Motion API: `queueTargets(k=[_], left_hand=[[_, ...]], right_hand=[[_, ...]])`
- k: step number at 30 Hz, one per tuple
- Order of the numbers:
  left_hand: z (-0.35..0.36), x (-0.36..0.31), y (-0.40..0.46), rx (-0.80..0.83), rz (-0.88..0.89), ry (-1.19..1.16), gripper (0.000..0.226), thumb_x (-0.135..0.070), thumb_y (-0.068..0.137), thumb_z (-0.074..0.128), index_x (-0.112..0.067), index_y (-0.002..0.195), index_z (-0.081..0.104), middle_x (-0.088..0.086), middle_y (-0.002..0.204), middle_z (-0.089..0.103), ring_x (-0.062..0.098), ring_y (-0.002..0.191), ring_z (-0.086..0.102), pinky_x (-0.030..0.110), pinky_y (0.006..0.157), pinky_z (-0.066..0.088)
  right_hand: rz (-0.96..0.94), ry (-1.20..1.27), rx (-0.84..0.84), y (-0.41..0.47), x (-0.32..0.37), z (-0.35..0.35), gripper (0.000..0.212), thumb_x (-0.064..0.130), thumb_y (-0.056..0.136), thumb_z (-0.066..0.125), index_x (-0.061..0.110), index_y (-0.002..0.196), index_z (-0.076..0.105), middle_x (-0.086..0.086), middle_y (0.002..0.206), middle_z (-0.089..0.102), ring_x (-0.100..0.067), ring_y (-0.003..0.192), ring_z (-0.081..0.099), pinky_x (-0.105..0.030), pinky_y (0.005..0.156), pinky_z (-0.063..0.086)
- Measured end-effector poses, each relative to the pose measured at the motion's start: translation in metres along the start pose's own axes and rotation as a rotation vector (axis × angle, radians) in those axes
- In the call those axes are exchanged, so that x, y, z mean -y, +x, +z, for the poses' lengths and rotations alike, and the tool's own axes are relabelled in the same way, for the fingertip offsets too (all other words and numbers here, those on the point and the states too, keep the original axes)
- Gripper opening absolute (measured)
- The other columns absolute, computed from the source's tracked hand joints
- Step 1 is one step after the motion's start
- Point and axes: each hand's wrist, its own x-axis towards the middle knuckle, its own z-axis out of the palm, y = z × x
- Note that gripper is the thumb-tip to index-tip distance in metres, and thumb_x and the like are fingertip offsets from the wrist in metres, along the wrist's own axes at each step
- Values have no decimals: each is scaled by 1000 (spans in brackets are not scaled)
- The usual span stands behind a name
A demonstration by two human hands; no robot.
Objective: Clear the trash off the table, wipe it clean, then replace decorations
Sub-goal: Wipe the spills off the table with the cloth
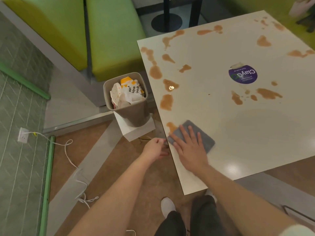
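A white square table [238, 125] carries many brown spill patches [167, 102] along its left side and far corner. A folded grey cloth [207, 140] lies near the table's near-left edge, partly over a brown patch. My right hand [189, 147] presses flat on the cloth with straight fingers. My left hand [155, 148] hovers just off the table's left edge, fingers loosely curled; I cannot make out anything in it. A grey bin [134, 114] full of crumpled food wrappers stands left of the table.
A round purple sticker [242, 74] sits mid-table. The bin rests on a white box [136, 132]. Green bench seats [110, 34] stand behind. A white cable [68, 155] trails across the floor from a wall outlet. My shoes and legs are below the table's near corner.
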Motion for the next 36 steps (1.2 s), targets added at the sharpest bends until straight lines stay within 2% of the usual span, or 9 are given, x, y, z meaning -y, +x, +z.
queueTargets(k=[5, 8, 12, 17, 20, 23, 30, 33, 36], left_hand=[[-1, -12, 8, -64, 59, 73, 19, -22, 105, 39, -20, 119, 51, -4, 108, 59, 20, 87, 69, 32, 76, 58], [-3, -17, 14, -71, 74, 77, 15, -19, 105, 39, -23, 115, 49, -4, 110, 58, 18, 79, 68, 31, 74, 57], [-5, -21, 22, -92, 62, 97, 15, -21, 104, 39, -23, 108, 54, 7, 118, 61, 28, 96, 66, 42, 79, 60], [-6, -22, 28, -69, 8, 43, 18, -22, 105, 37, -18, 112, 53, -2, 103, 63, 25, 82, 72, 38, 77, 59], [-6, -22, 31, -69, 8, 49, 18, -23, 105, 38, -18, 111, 54, -5, 99, 63, 23, 79, 72, 38, 79, 59], [-7, -22, 36, -78, 5, 48, 19, -23, 105, 38, -17, 109, 56, 5, 108, 64, 27, 84, 71, 33, 66, 60], [-8, -22, 40, -94, 1, -28, 26, -18, 105, 34, -9, 103, 58, 9, 100, 66, 19, 66, 66, 19, 48, 50], [-7, -22, 39, -98, 0, -17, 25, -20, 105, 35, -10, 104, 59, 8, 100, 68, 18, 66, 66, 19, 50, 49], [-7, -21, 44, -104, 11, 4, 25, -21, 104, 37, -11, 104, 59, 9, 104, 69, 20, 69, 68, 23, 55, 52]], right_hand=[[119, 8, -35, -10, -20, -2, 54, 53, 97, -5, 52, 150, 2, 6, 164, -6, -20, 149, -18, -42, 120, -12], [78, -16, -64, -30, 6, 9, 53, 46, 102, 7, 40, 154, 15, 1, 164, 5, -24, 151, -7, -48, 120, -2], [-46, 60, -45, 2, 19, 5, 50, 45, 101, 11, 37, 146, 32, 6, 164, 8, -18, 150, -10, -45, 120, -5], [0, 57, 6, 37, -13, -13, 63, 54, 94, -6, 43, 153, 12, 10, 164, -5, -14, 148, -19, -40, 120, -14], [31, 6, -33, 17, -11, -7, 62, 53, 98, -9, 39, 155, 11, 6, 164, 1, -19, 150, -13, -43, 120, -10], [-27, -30, -6, 9, 9, 3, 57, 47, 102, -2, 36, 155, 18, 1, 164, 10, -25, 151, 0, -48, 118, 3], [61, 23, 36, 74, -1, -19, 70, 52, 86, -19, 40, 153, -7, 6, 163, -16, -19, 147, -23, -42, 119, -15], [197, -6, -32, 59, -1, -12, 67, 49, 92, -9, 35, 156, 4, 0, 164, -4, -24, 151, -9, -46, 120, -7], [163, 9, -44, 41, 23, -1, 58, 43, 101, 10, 28, 153, 30, -8, 160, 24, -32, 148, 18, -50, 118, 9]])
